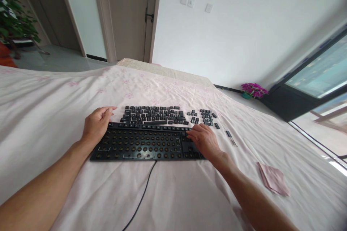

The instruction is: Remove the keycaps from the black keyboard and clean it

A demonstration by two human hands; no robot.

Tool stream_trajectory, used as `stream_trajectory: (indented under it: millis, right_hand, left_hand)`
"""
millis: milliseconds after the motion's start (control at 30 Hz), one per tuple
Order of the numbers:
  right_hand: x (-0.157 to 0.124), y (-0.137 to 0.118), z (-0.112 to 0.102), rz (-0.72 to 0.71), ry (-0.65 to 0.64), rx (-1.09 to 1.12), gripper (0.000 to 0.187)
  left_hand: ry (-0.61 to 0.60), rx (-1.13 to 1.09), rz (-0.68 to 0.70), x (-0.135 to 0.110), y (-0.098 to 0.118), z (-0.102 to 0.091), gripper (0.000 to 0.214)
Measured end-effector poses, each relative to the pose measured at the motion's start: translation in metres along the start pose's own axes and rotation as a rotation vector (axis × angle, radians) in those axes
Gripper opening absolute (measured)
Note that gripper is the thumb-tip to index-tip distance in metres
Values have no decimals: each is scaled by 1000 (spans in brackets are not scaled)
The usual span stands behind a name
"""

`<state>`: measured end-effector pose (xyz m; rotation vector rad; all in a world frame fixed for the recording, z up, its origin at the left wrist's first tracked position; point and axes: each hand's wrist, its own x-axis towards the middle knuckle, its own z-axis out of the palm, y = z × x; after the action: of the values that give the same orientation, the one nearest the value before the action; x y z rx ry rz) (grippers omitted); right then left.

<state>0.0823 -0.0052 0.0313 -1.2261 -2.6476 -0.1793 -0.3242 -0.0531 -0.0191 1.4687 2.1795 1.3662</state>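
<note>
A black keyboard [159, 144] lies flat on the pink bedsheet, its function-key row fitted and its main area showing bare switch sockets. At its far left corner is my left hand [96, 125], with fingers stretched loosely to the right and no object visible in them. My right hand [204, 138] bends over the far right part of the keyboard. Its fingertips press together at the keys there; whatever they grip is hidden. Loose black keycaps [155, 113] are laid out in rows just beyond the keyboard, with smaller groups [206, 116] towards the right.
A keycap puller [231, 138] with a dark handle and wire end lies right of the keycaps. Farther right is a folded pink cloth [274, 179]. The keyboard's cable [143, 196] runs towards me over the sheet [173, 195]. Purple flowers [254, 90] stand beyond the bed.
</note>
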Motion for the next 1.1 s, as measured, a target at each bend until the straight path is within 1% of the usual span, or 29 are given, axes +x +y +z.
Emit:
stream_trajectory:
  millis: [200,367,533,733,867,933,967,1033,1100]
  right_hand:
    - [3,-7,-4,-16,-41,-87,25]
    - [-5,-16,-2,-7,-99,-176,24]
    - [-12,-20,4,13,-121,-222,41]
    - [-16,-25,7,-5,-167,-266,51]
    - [-18,-24,2,13,-154,-196,53]
    - [-17,-14,-3,41,-110,-78,49]
    - [-15,-6,-5,70,-64,-3,47]
    - [-10,16,-8,160,69,140,43]
    - [-1,41,-9,273,187,201,38]
  left_hand:
    - [0,6,-1,0,1,-1,46]
    - [-3,-4,4,0,1,0,45]
    - [-9,-1,0,0,-1,1,45]
    - [-13,8,5,1,-2,0,45]
    - [-14,10,14,0,-2,0,46]
    - [-12,16,11,-1,-2,0,46]
    - [-10,18,8,-1,-2,0,46]
    - [-8,18,3,-1,-1,0,46]
    - [-19,11,-6,0,-1,0,46]
